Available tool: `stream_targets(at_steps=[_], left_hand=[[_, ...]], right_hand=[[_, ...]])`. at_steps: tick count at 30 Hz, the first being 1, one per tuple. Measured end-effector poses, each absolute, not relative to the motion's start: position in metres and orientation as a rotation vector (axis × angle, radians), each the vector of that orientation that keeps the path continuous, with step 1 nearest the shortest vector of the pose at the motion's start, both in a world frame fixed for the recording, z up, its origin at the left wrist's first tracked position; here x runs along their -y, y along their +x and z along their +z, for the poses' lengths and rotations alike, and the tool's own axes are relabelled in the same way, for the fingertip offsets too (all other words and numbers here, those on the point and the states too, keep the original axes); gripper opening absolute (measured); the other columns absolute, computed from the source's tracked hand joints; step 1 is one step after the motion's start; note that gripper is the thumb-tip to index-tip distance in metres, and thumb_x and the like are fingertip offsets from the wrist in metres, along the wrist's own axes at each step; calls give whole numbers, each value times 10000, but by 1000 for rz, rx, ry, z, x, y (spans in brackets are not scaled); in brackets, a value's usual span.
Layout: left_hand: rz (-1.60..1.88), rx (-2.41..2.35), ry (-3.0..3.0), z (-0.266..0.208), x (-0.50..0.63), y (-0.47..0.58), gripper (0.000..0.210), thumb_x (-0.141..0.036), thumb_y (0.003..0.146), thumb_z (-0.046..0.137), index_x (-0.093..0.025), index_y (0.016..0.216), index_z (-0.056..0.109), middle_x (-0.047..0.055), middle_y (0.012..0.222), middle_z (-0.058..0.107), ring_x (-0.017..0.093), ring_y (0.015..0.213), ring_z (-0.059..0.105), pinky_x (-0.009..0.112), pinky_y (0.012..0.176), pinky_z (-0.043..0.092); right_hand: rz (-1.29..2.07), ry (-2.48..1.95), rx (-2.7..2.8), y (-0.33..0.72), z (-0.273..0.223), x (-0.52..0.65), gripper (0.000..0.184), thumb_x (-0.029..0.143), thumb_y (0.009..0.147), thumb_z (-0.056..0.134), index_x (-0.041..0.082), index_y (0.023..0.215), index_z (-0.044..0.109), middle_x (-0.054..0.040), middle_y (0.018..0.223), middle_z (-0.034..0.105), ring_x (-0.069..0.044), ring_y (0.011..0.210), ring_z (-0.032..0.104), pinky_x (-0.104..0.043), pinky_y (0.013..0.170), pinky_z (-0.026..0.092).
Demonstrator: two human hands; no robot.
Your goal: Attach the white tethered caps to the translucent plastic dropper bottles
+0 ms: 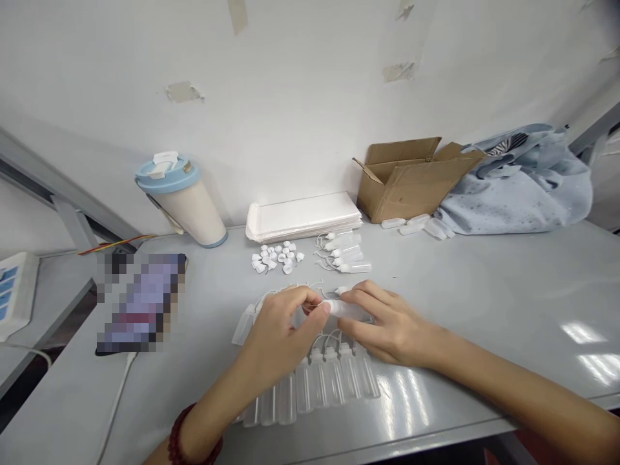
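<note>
Between my two hands a small translucent plastic squeeze bottle [349, 310] lies on its side above the table, its white top pointing left. My left hand [285, 324] pinches the white top with thumb and forefinger. The fingers of my right hand [390, 321] are closed round the bottle's body and partly hide it. Below my hands stretches a row of similar bottles [320, 381] with thin white strap loops at their necks. Another bottle [245, 325] shows left of my left hand. Behind my hands lie several capped bottles [353, 267] and a heap of small white needle-tipped caps [277, 255].
A stack of white padded envelopes [305, 216] lies by the wall, beside an open cardboard box [411, 184] and loose bottles [415, 225]. A light blue cloth bag [527, 187] is at right. To the left are a tumbler [188, 206] and a phone [145, 300] with its cable.
</note>
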State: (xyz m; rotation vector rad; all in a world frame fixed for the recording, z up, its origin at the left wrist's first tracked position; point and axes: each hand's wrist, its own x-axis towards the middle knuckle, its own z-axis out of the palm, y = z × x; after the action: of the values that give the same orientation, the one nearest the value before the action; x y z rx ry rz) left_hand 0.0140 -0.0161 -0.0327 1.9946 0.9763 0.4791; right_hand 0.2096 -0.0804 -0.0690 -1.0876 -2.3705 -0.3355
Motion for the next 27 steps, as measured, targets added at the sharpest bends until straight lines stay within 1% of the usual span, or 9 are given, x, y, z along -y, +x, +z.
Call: stream_targets(at_steps=[5,9,12,16,18,20,23,25,27], left_hand=[[383,-901,1959,-33,16,13,304,-357,896,437,-192,667,553,-26,610,498,118,561,450,200,430,309],[323,-864,1903,-32,15,13,348,-420,907,414,-198,682,561,-19,625,486,117,536,431,205,412,304],[318,-838,1892,-30,14,12,322,-427,902,434,-204,750,610,-8,664,524,130,588,480,204,439,353],[324,-829,1917,-29,13,11,188,-365,872,515,-242,896,655,-3,784,607,154,728,551,208,508,405],[350,-833,1920,-30,13,10,175,-353,863,537,-265,955,657,-2,845,631,167,808,565,211,538,421],[379,-855,1919,-32,13,10,183,-353,856,555,-279,985,662,-3,855,638,173,840,567,217,564,431],[387,-870,1877,-33,13,11,193,-378,846,572,-268,965,676,-5,818,628,160,760,563,220,544,417],[366,-864,1823,-33,13,13,251,-429,872,521,-236,864,682,-11,719,593,133,626,519,219,491,375],[344,-857,1792,-34,15,15,389,-473,906,441,-203,719,651,-22,603,529,113,534,453,223,461,333]], right_hand=[[-312,-1041,2392,209,-66,83,221,78,855,420,172,843,620,-104,833,519,-210,768,437,-270,537,385],[-49,-995,2353,211,-64,84,253,79,843,362,171,827,597,-74,773,465,-190,696,388,-296,569,395],[151,-985,2280,211,-61,85,263,64,834,336,175,845,574,-63,759,464,-190,702,401,-315,611,407],[406,-970,2139,211,-58,85,261,62,864,318,182,823,546,-44,740,502,-170,709,438,-305,642,418],[525,-970,2058,211,-57,85,272,57,881,308,185,820,540,-27,713,517,-159,712,456,-304,664,420],[586,-971,2010,210,-58,86,280,52,890,302,188,822,537,-16,700,528,-153,712,464,-306,679,416],[602,-974,1985,208,-58,86,278,49,893,300,190,830,531,-13,712,540,-150,719,466,-306,691,413],[581,-970,1998,207,-58,86,269,54,892,304,188,832,529,-18,718,534,-153,719,461,-307,689,415],[542,-960,2019,206,-58,86,262,54,885,311,186,833,531,-26,727,521,-157,715,452,-306,674,415]])
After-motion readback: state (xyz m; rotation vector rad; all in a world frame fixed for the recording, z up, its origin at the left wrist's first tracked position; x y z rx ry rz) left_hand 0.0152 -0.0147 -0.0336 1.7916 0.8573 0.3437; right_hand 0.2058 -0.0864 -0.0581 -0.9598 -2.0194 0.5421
